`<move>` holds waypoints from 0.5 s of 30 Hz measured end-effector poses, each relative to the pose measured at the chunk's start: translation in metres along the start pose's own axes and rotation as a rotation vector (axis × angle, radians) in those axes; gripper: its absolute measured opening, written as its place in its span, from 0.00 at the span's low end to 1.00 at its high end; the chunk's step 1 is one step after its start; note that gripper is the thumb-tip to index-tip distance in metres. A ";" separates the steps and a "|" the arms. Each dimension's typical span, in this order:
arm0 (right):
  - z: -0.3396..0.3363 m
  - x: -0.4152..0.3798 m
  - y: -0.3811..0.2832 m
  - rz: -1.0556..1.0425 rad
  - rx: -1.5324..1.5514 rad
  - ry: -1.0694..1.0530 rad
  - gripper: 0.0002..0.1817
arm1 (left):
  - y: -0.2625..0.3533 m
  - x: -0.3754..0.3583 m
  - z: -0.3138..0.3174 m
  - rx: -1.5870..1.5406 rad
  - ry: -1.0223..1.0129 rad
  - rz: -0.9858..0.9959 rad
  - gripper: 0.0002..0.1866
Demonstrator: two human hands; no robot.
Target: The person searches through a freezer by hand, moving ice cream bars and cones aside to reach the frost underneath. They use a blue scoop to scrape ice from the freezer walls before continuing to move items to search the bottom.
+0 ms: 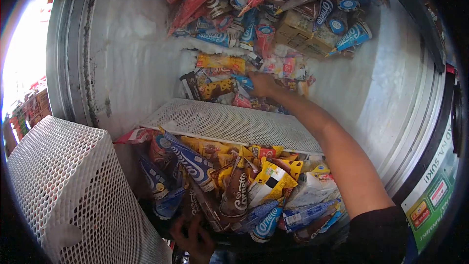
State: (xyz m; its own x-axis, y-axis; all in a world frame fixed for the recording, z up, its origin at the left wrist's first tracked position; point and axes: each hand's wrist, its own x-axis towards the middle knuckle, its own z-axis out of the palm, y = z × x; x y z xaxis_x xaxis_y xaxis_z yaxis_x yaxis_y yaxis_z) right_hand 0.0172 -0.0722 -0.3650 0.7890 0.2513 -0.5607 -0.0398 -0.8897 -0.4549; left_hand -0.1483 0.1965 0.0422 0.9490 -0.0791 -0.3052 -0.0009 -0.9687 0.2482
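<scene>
My right hand (263,86) reaches deep into a frosted chest freezer, its fingers closed on the end of a blue ice cream wrapper (243,82). Around it lie a yellow spotted ice cream packet (216,89), an orange-yellow packet (221,62) and a dark packet (189,86). At the near edge, my left hand (194,240) is in shadow with its fingers apart, holding nothing I can see. Close above it are a brown Cornetto cone (236,193) and a blue-and-white Cornetto cone (188,159), among several other wrapped ice creams.
A white mesh basket (73,176) stands at the left. A white mesh divider (215,121) crosses the freezer between near and middle sections. More cones and a cardboard box (305,34) fill the far end. Frost coats the side wall (132,44).
</scene>
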 end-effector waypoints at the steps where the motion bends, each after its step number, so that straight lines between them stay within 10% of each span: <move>1: 0.001 0.003 0.000 0.004 -0.019 -0.125 0.33 | 0.000 0.000 0.000 0.004 0.006 0.005 0.16; 8: -0.036 0.000 -0.024 -0.231 0.262 -0.258 0.30 | -0.008 -0.006 -0.002 0.021 -0.090 -0.041 0.15; 15: 0.013 0.017 -0.056 -0.382 -0.181 -0.461 0.24 | -0.007 -0.003 -0.003 0.061 -0.090 0.006 0.14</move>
State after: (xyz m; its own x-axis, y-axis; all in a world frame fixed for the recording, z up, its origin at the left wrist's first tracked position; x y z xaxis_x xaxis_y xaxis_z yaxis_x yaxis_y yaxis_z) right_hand 0.0252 -0.0133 -0.3581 0.3795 0.6675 -0.6406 0.3291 -0.7445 -0.5809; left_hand -0.1505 0.2043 0.0444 0.9168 -0.1028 -0.3859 -0.0282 -0.9805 0.1943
